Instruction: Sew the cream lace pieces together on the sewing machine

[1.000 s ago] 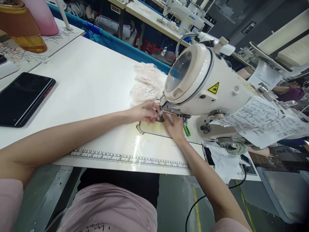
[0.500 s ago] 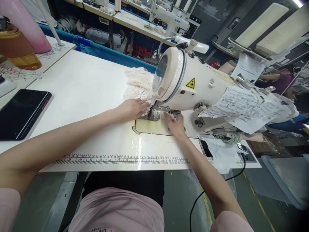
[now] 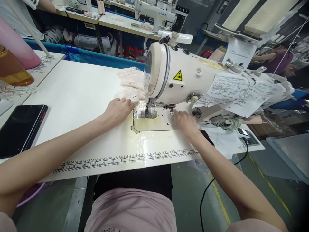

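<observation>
A cream sewing machine (image 3: 183,79) stands on the white table (image 3: 79,93). My left hand (image 3: 117,109) lies knuckles up just left of the needle and presser foot (image 3: 146,111), its fingers curled onto the edge of a pile of pale lace fabric (image 3: 131,84). My right hand (image 3: 185,121) rests on the machine bed to the right of the needle plate (image 3: 154,121), near a small metal knob (image 3: 171,109). Its fingers point toward the machine and are partly hidden.
A black tablet (image 3: 20,129) lies at the table's left. An amber bottle (image 3: 14,69) and a pink object stand far left. Printed papers (image 3: 231,93) hang over the machine's arm. A ruler strip (image 3: 125,158) runs along the front edge. Other machines and a person sit behind.
My view has swung, shifting the machine leftward. My left hand drew back from the needle onto the lace edge. My right hand slid right, away from the presser foot.
</observation>
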A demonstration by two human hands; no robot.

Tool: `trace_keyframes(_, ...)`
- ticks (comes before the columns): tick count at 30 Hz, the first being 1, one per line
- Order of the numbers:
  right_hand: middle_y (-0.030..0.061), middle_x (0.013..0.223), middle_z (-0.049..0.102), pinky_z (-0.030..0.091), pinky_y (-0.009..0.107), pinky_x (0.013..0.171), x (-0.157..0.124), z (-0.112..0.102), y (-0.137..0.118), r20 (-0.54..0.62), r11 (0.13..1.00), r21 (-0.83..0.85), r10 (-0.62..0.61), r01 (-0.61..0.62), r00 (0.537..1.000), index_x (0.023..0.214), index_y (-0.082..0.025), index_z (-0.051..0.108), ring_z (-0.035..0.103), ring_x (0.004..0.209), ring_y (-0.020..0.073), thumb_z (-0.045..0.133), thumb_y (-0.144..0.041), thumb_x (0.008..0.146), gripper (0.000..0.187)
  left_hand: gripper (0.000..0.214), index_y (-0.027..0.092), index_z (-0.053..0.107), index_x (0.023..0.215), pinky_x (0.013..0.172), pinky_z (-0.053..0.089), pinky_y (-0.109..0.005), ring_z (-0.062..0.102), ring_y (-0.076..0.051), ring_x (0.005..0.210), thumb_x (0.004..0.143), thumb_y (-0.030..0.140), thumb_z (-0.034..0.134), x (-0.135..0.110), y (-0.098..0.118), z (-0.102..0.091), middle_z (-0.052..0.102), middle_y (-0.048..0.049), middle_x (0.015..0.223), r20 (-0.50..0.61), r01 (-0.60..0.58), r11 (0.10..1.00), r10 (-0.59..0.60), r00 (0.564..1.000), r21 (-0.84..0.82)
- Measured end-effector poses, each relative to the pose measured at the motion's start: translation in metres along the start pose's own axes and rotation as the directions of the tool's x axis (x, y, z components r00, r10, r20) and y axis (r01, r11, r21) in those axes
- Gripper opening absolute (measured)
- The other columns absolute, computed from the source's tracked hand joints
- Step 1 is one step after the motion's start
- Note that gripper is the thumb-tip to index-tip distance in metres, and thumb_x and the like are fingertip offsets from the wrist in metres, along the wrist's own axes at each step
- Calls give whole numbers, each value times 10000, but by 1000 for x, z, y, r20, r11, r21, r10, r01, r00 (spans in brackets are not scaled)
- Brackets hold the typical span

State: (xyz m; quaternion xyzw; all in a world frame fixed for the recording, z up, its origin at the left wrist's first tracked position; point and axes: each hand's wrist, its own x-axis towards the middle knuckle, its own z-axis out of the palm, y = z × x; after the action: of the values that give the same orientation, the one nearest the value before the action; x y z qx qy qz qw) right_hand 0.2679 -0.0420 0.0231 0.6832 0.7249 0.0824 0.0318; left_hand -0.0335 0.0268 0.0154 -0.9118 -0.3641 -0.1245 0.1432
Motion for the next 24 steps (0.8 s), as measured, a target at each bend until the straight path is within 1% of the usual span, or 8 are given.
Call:
trace_keyframes(6,158,1117,640,418,262,605,-7,-14,-8,5,999,-25,40,-40,999,1288,-152,531,627,829,208,311,-162,951,403,214,168,675,810,757,420,-421,553,-280,879,820,160,462,-20,16,0,665,-122,859,-131,-49,996,38,991,-78)
trace_keyframes(8,151,1187,614,390,243,555,-16,-19,-22,-40,999,19,36,-35,999,1311,-161,516,620,771,176,281,-159,965,419,196,161,673,829,774,426,-423,556,-275,870,833,211,484,-23,20,4,669,-122,876,-151,-51,993,34,988,-109)
trace_keyframes(10,149,1254,586,386,231,546,-23,-20,-44,-58,997,74,-25,29,998,1337,-171,499,617,778,158,248,-141,971,445,214,158,666,842,730,428,-406,555,-259,809,874,268,485,-25,22,8,663,-105,831,-150,-46,993,29,988,-107)
trace_keyframes(12,133,1230,602,389,219,539,-26,-19,-67,-54,988,115,-95,100,994,1349,-178,487,615,807,156,263,-181,989,424,233,158,656,838,695,424,-389,552,-247,780,907,292,478,-27,23,9,655,-91,798,-160,-49,995,34,986,-92)
trace_keyframes(14,145,1186,623,409,222,571,-24,-16,-87,-56,983,83,-159,164,986,1342,-155,484,608,904,187,309,-222,993,396,221,159,649,837,689,421,-380,553,-241,780,915,277,480,-28,22,10,652,-85,796,-176,-69,995,55,983,-71)
trace_keyframes(16,148,1146,635,420,231,594,-18,-13,-99,-44,976,32,-212,214,976,1337,-143,477,599,925,194,300,-154,976,402,199,160,646,835,686,417,-378,549,-239,776,908,263,491,-29,22,9,649,-83,796,-187,-88,995,77,979,-50)
trace_keyframes(19,154,1103,640,434,245,613,-10,-12,-107,-4,962,-26,-272,272,962,1343,-121,452,596,892,189,265,-53,937,452,181,164,644,820,680,409,-378,541,-238,765,896,248,503,-28,22,8,644,-86,787,-197,-106,994,97,976,-34)
trace_keyframes(24,159,1072,636,447,240,613,-7,-13,-110,26,950,-74,-304,305,952,1344,-105,426,594,897,187,252,-42,929,454,180,166,643,799,663,395,-380,537,-242,756,889,215,495,-27,23,8,643,-93,776,-209,-117,991,102,972,-60)
